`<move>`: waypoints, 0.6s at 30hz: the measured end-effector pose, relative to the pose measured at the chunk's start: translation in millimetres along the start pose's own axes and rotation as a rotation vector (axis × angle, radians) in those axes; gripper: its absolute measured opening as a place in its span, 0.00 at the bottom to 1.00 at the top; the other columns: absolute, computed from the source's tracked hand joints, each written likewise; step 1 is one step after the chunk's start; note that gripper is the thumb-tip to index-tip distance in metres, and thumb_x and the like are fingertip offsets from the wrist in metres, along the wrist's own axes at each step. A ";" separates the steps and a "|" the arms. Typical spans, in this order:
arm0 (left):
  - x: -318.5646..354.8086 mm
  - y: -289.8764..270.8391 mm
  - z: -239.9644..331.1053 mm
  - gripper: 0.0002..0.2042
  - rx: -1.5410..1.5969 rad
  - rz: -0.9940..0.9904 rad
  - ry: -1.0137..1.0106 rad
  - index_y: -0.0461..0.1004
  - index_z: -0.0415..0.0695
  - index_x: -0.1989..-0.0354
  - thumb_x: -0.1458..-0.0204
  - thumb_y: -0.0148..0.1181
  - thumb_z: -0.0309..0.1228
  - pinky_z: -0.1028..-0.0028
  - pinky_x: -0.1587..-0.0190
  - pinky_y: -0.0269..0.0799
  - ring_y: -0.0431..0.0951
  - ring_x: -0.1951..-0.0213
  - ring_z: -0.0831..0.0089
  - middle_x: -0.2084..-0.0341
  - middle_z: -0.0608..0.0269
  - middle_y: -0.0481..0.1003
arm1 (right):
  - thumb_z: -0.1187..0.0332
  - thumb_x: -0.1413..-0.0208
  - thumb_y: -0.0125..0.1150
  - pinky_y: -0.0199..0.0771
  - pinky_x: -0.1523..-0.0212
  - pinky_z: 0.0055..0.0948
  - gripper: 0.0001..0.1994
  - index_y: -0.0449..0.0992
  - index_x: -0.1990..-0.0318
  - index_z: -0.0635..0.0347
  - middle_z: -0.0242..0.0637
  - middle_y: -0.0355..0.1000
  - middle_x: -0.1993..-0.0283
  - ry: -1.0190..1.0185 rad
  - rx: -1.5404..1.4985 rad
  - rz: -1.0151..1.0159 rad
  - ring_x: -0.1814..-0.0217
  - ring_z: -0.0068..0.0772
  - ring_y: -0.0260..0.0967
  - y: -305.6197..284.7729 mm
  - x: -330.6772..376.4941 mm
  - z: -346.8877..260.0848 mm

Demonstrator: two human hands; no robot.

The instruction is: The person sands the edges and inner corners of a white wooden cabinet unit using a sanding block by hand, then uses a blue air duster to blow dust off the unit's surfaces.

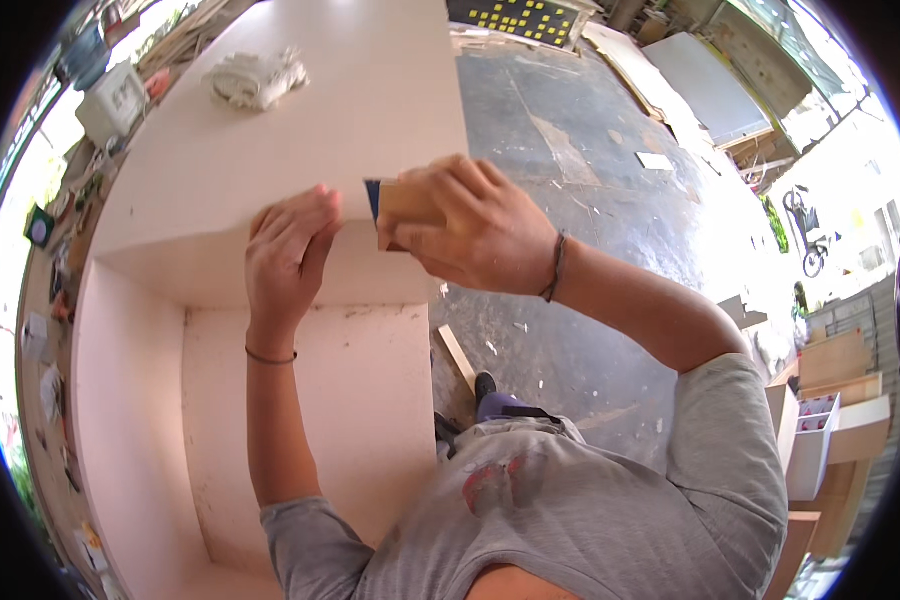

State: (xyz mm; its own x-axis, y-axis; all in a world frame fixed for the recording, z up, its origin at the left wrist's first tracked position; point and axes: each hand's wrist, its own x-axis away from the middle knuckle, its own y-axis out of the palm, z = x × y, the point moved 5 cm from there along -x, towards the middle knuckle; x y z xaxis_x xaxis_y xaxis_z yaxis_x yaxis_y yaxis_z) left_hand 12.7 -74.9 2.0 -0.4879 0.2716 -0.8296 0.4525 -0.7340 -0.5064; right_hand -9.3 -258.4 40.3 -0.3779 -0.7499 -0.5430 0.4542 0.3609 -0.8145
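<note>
My right hand [480,225] is closed around a tan sanding block [410,203] with a dark blue strip along its left end. Hand and block are over the front edge of a pale cabinet [300,160], near the cabinet's right corner. Just left of the block, my left hand [292,235] is at the same edge. Its fingers lie together, slightly bent, with the thumb apart and nothing visible between them. Below both hands the cabinet's open compartment [310,350] shows, with brownish marks along its inner seams.
A crumpled whitish cloth-like bundle [260,78] lies farther back on the cabinet top. A wood strip [457,358] lies on the grey floor [570,220] by my foot. Boards and panels [710,85] stand at the far right, with a cluttered ledge [65,290] along the left.
</note>
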 end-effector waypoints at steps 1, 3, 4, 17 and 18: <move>-1.2 -2.8 -1.8 0.06 -0.012 -0.017 0.010 0.78 0.43 0.64 0.50 0.59 0.24 0.70 0.52 0.68 0.78 0.56 0.66 0.64 0.62 0.79 | 0.66 0.62 0.68 0.71 0.53 0.36 0.18 0.78 0.58 0.40 0.37 0.67 0.50 0.003 0.000 0.004 0.55 0.37 0.65 -1.7 5.9 4.3; -3.6 -5.9 -2.4 0.06 -0.010 -0.019 0.007 0.78 0.43 0.64 0.50 0.59 0.23 0.69 0.52 0.68 0.78 0.56 0.65 0.64 0.63 0.79 | 0.65 0.62 0.68 0.70 0.53 0.36 0.18 0.79 0.58 0.40 0.36 0.66 0.50 -0.015 -0.003 0.008 0.55 0.37 0.64 -17.7 28.5 9.4; -5.3 -4.5 1.0 0.06 0.009 -0.014 0.002 0.78 0.42 0.64 0.50 0.59 0.23 0.69 0.51 0.68 0.78 0.56 0.65 0.64 0.63 0.79 | 0.64 0.61 0.68 0.69 0.52 0.36 0.18 0.78 0.58 0.40 0.36 0.66 0.49 -0.017 0.021 -0.067 0.54 0.37 0.64 -25.9 37.1 13.4; -6.7 -3.0 4.5 0.06 0.015 -0.047 -0.054 0.79 0.41 0.64 0.51 0.60 0.22 0.69 0.51 0.68 0.78 0.55 0.65 0.65 0.61 0.79 | 0.64 0.57 0.65 0.66 0.48 0.36 0.17 0.76 0.56 0.40 0.35 0.67 0.53 0.043 -0.044 -0.042 0.51 0.36 0.63 -19.2 29.9 14.8; -5.2 -5.3 2.4 0.06 0.011 -0.035 -0.071 0.79 0.41 0.64 0.50 0.59 0.22 0.69 0.51 0.68 0.78 0.55 0.64 0.65 0.61 0.79 | 0.64 0.57 0.65 0.66 0.48 0.36 0.17 0.77 0.56 0.39 0.35 0.67 0.52 0.034 -0.061 -0.056 0.50 0.36 0.63 -9.6 13.9 9.9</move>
State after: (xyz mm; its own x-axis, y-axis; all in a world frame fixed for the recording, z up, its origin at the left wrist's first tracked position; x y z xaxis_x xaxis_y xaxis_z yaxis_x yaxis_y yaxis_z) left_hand 11.0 -73.9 9.6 -0.5555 0.2525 -0.7922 0.4264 -0.7314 -0.5322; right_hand -10.9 -277.7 42.6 -0.4290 -0.7512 -0.5016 0.3815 0.3527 -0.8544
